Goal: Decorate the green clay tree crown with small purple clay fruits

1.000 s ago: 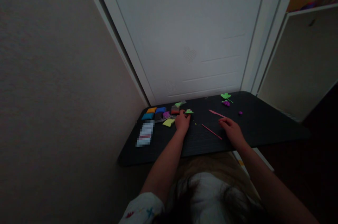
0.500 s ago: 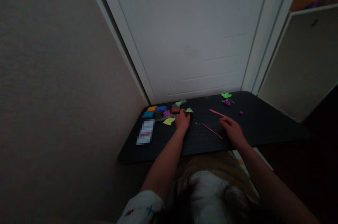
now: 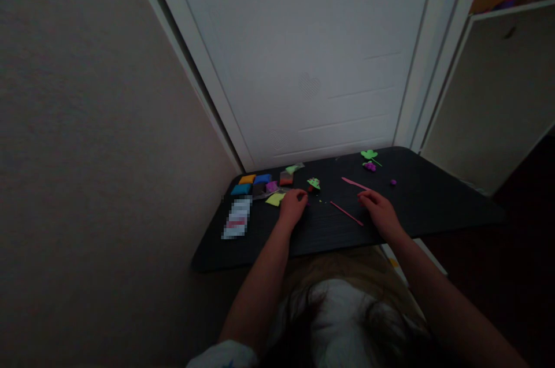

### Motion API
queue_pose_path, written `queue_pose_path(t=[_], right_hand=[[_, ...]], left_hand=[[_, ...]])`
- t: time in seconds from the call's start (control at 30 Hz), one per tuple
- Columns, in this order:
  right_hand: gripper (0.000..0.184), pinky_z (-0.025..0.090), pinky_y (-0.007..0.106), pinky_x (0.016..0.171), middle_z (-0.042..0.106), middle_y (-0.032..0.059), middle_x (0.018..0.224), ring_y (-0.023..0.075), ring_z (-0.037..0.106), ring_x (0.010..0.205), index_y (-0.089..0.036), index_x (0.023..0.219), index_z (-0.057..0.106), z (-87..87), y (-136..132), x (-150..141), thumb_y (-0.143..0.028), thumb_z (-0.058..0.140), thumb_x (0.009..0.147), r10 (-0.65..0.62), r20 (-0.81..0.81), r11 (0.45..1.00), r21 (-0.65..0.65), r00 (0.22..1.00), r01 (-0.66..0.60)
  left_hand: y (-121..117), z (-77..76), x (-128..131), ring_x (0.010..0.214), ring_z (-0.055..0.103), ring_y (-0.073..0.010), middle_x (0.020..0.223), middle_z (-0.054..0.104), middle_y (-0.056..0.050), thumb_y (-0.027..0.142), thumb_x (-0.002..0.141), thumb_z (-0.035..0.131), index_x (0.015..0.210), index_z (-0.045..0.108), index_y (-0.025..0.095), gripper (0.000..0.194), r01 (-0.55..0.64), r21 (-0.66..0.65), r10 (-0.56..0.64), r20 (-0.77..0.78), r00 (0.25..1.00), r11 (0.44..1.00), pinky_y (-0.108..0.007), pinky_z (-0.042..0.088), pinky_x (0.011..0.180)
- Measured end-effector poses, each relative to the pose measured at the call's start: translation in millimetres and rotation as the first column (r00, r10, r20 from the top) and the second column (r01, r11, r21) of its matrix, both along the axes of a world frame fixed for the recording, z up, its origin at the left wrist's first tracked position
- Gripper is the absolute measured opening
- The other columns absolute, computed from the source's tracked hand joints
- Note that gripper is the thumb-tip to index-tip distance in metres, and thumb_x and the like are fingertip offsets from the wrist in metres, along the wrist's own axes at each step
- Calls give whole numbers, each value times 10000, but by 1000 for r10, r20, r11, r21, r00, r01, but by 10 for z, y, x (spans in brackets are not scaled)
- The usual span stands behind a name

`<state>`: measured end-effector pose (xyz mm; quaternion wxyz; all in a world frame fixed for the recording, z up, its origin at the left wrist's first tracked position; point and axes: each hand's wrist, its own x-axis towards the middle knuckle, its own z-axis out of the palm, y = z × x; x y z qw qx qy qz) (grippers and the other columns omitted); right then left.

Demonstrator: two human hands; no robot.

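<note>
On a black table [image 3: 433, 206], my left hand [image 3: 293, 206] rests with its fingers curled, just below and left of a small green and white clay piece [image 3: 314, 184]. What its fingers hold, if anything, is too dark to see. My right hand [image 3: 378, 211] lies on the table with fingers loosely bent, next to a thin pink stick [image 3: 347, 214]. A second pink tool [image 3: 354, 184] lies just beyond it.
Coloured clay packets [image 3: 255, 184] and a yellow piece [image 3: 275, 199] sit at the table's back left. A green clay leaf shape [image 3: 369, 155] with purple bits [image 3: 370, 166] lies at the back, against a white door [image 3: 312, 56]. A wall stands left, a cabinet right.
My left hand has pulled back from the green and white clay piece, toward me and a little left. My right hand has stayed in place.
</note>
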<state>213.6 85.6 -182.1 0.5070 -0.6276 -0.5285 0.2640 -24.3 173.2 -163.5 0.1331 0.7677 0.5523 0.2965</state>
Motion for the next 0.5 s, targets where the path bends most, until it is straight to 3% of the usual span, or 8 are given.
queue_pose_path(t=[0.27, 0.5], right_hand=[[270, 483, 342, 730, 579, 47, 962, 138, 572, 824, -134, 1013, 533, 10, -9, -4, -332, 472, 841, 4, 10, 1000, 15, 1000, -4], [267, 487, 328, 707, 583, 43, 938, 129, 574, 796, -130, 1001, 535, -19, 1, 12, -335, 467, 844, -13, 93, 999, 51, 996, 8]], left_hand=[[-18, 13, -46, 944, 538, -176, 1024, 568, -72, 308, 829, 468, 985, 554, 134, 250, 30, -32, -30, -20, 999, 999, -406, 435, 834], [-53, 19, -112, 951, 538, -176, 1024, 576, -70, 308, 811, 499, 964, 568, 135, 241, 200, -147, -205, -20, 979, 969, -408, 428, 845]])
